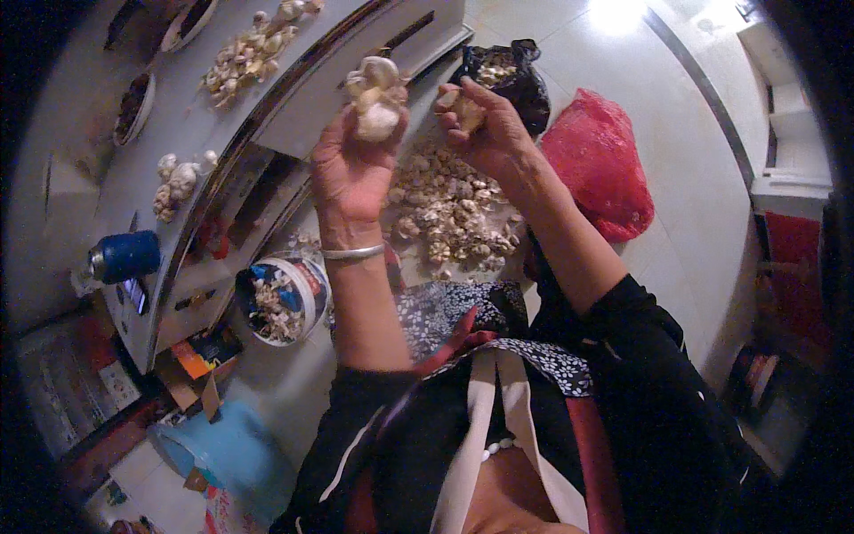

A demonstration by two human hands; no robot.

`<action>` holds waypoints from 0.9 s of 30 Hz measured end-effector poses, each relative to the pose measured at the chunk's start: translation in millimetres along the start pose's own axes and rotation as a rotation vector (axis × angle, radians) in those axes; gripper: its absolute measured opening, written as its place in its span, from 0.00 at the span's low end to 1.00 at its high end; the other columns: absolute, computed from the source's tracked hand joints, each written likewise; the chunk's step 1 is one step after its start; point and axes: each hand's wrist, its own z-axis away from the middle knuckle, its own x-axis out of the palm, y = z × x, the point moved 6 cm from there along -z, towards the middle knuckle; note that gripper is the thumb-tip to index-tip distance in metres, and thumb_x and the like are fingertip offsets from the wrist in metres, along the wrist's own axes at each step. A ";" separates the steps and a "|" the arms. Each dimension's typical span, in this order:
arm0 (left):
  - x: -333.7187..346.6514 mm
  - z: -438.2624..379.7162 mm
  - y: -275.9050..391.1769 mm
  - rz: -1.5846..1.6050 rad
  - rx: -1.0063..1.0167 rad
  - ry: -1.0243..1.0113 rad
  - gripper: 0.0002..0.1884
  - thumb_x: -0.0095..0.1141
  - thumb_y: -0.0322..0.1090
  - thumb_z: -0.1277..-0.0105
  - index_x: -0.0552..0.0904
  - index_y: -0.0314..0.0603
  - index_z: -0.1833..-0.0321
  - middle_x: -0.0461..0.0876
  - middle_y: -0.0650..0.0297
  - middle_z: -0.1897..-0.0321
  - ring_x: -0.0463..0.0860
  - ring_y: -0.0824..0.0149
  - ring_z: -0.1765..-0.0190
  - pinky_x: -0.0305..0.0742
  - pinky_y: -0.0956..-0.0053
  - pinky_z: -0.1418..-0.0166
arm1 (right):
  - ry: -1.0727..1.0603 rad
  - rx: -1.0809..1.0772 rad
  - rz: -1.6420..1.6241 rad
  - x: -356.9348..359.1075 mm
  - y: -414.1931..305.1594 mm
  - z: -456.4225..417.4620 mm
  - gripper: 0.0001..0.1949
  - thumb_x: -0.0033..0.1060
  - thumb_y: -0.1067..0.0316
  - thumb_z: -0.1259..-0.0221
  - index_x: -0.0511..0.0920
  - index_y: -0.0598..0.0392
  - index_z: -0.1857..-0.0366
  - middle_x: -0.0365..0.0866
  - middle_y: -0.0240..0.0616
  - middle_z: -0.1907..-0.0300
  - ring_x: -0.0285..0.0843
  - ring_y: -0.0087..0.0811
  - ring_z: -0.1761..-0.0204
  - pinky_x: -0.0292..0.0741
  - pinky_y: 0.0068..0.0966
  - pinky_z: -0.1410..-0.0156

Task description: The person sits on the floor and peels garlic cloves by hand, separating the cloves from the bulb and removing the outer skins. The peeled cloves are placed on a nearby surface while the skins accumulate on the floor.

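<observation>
My left hand (353,177), with a metal bangle at the wrist, is palm up and holds several whitish garlic bulbs (379,121) in its curled fingers. To its right and slightly apart, my right hand (497,127) pinches a pale brownish garlic piece (467,112) between thumb and fingers; whether it is a bulb or a clove is unclear. Below both hands a heap of loose garlic bulbs (460,213) covers part of the floor. Beyond my right hand stands a black plastic bag (534,87) with pale garlic (495,72) inside.
A red plastic bag (597,163) lies on the tiled floor at right. Left are a bucket (312,294) of dry garlic scraps (277,307), a light blue tub (233,440) and a cardboard box (187,387). The white table (157,137) bears garlic (243,60), a blue canister (130,255) and a phone (135,295).
</observation>
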 end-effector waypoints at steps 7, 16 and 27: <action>-0.8 -1.0 9.3 0.070 0.010 0.009 0.20 0.51 0.27 0.44 0.68 0.28 0.48 0.70 0.47 0.49 0.69 0.45 0.45 0.74 0.56 0.47 | 0.192 0.057 -0.041 -90.1 -2.3 -68.4 0.09 0.45 0.61 0.42 0.69 0.56 0.67 0.72 0.38 0.73 0.72 0.34 0.72 0.68 0.24 0.74; 4.7 -3.5 3.9 0.058 0.012 0.073 0.21 0.53 0.26 0.46 0.68 0.28 0.48 0.70 0.46 0.49 0.68 0.45 0.45 0.74 0.58 0.48 | 0.171 -0.565 0.969 -195.4 -136.0 -146.6 0.06 0.45 0.65 0.43 0.69 0.54 0.70 0.71 0.39 0.78 0.71 0.37 0.75 0.74 0.34 0.70; -1.4 -2.9 8.1 -0.226 0.109 0.169 0.15 0.55 0.28 0.44 0.73 0.36 0.53 0.75 0.53 0.55 0.76 0.53 0.53 0.78 0.65 0.55 | 0.411 -0.150 0.190 -162.6 -87.1 -113.4 0.10 0.49 0.68 0.45 0.68 0.61 0.63 0.73 0.41 0.75 0.76 0.36 0.72 0.77 0.27 0.70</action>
